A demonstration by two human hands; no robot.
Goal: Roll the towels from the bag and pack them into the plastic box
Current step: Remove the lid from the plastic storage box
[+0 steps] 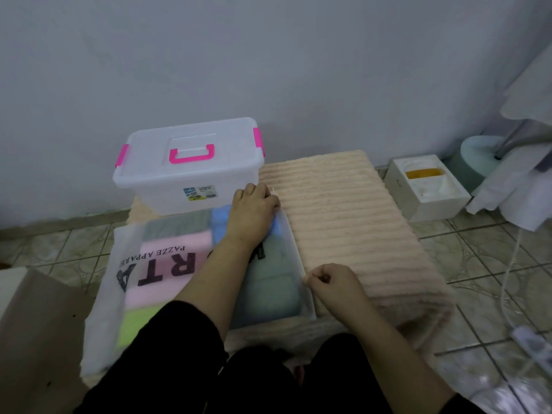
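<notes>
**Both hands on the bag's right-hand edge**

The bag [167,264] lies flat on the beige mat [352,222], its opening edge running away from the person. Left hand [254,204] grips the far end, right hand [330,279] pinches the near end; towels [167,255] lie inside, plastic box [188,165] stands lidded behind.
</notes>
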